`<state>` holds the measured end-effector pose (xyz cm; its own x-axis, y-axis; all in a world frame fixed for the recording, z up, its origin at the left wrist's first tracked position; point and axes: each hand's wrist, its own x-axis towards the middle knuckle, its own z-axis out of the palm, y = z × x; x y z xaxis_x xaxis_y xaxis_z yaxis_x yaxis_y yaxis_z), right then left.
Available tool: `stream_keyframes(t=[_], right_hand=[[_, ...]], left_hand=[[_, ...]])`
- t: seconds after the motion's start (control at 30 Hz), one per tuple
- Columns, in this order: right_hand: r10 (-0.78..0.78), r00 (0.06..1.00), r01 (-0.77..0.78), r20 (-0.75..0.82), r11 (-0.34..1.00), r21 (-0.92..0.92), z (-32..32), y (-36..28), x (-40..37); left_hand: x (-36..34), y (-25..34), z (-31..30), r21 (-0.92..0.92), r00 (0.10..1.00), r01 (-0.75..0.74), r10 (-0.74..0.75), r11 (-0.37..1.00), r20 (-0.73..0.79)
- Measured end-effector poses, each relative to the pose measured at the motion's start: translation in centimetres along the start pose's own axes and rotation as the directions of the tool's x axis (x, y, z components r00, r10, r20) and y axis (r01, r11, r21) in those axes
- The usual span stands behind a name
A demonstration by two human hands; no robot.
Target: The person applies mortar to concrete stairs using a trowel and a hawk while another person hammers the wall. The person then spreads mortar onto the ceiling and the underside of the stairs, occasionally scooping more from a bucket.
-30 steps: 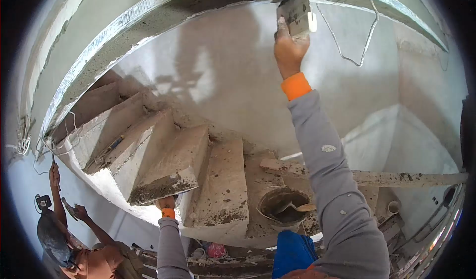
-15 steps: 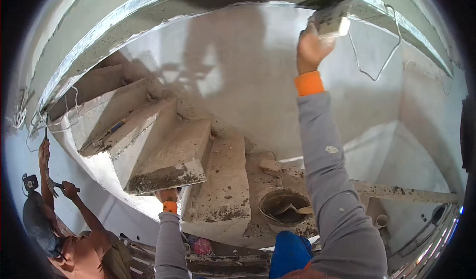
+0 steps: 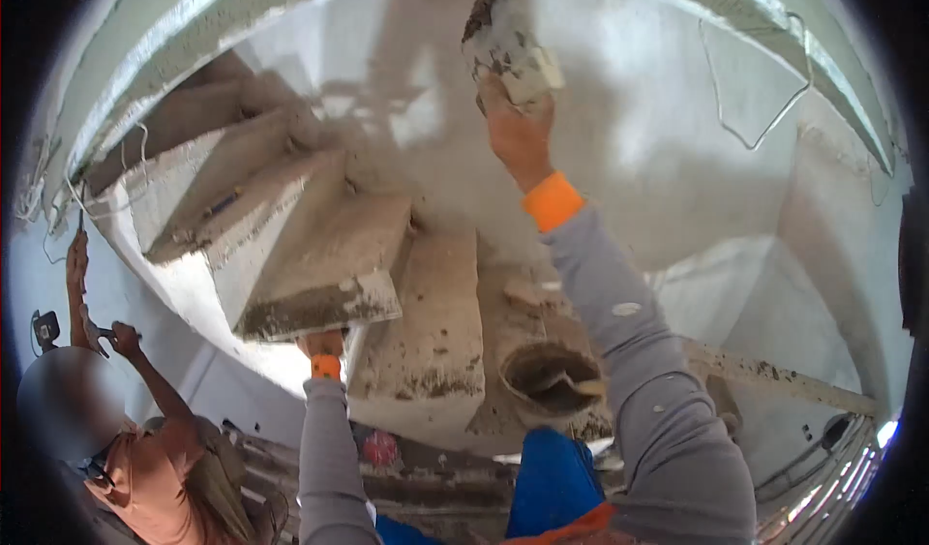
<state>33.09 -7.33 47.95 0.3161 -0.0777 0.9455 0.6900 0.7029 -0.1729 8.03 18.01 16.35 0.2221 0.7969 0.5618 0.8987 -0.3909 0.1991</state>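
Right hand with mortar-laden trowel: shifted left off the ceiling edge, now against the wall, blade turned upright.

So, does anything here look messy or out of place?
Mostly mess: mortar blobs spatter the steps around the bucket. A loose wire loop dangles against the wall at upper right. The trowel in the right hand is caked with mortar too.

This is looking like a building site, inside an unfinished stairwell: raw concrete steps are climbing along bare plastered walls (grey, spattered), a mortar bucket is sitting below, loose wire is dangling overhead, and a mortar-caked trowel is being held aloft.
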Motion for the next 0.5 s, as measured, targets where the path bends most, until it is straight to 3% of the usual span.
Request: stream_keyframes(t=[0.1, 0.17, 0.23, 0.3, 0.37, 0.4, 0.43, 0.5], right_hand=[[0.172, 0.949, -0.143, 0.262, 0.981, -0.127, -5.4, -1.9, -6.7], [0.354, 0.845, -0.154, 0.401, 0.879, -0.451, -10.9, -0.9, -11.3], [0.565, 0.709, -0.231, 0.422, 0.751, -0.619, -16.0, -2.1, -15.5], [0.682, 0.622, -0.272, 0.384, 0.648, -0.711, -21.7, -1.8, -19.7], [0.655, 0.63, -0.166, 0.417, 0.638, -0.752, -26.7, -1.8, -23.9], [0.633, 0.634, -0.101, 0.444, 0.637, -0.764, -28.7, -1.9, -25.5], [0.663, 0.618, -0.072, 0.423, 0.583, -0.81, -30.1, -2.5, -26.9], [0.68, 0.601, -0.057, 0.42, 0.56, -0.826, -32.4, -2.6, -29.7]], left_hand=[[0.0, 0.0, -0.5, 0.02, 0.996, 0.009, -0.01, 1.0, 0.086], [0.2, -0.3, -0.2, 0.026, 0.998, -0.001, -0.001, 1.0, 0.06], [0.3, -0.6, 0.1, 0.032, 0.998, 0.002, -0.003, 0.999, 0.057], [0.4, -0.8, -0.3, 0.011, 0.992, 0.058, -0.058, 0.998, 0.113], [1.2, -1.0, -0.2, 0.011, 0.986, 0.083, -0.084, 0.996, 0.147], [1.1, -1.0, 0.0, 0.165, 0.993, -0.09, 0.102, 0.982, -0.066], [2.1, -3.0, 3.0, 0.319, 0.932, -0.188, 0.272, 0.929, -0.241], [4.0, -5.6, 5.2, 0.2, 0.88, -0.295, 0.347, 0.934, -0.325]])
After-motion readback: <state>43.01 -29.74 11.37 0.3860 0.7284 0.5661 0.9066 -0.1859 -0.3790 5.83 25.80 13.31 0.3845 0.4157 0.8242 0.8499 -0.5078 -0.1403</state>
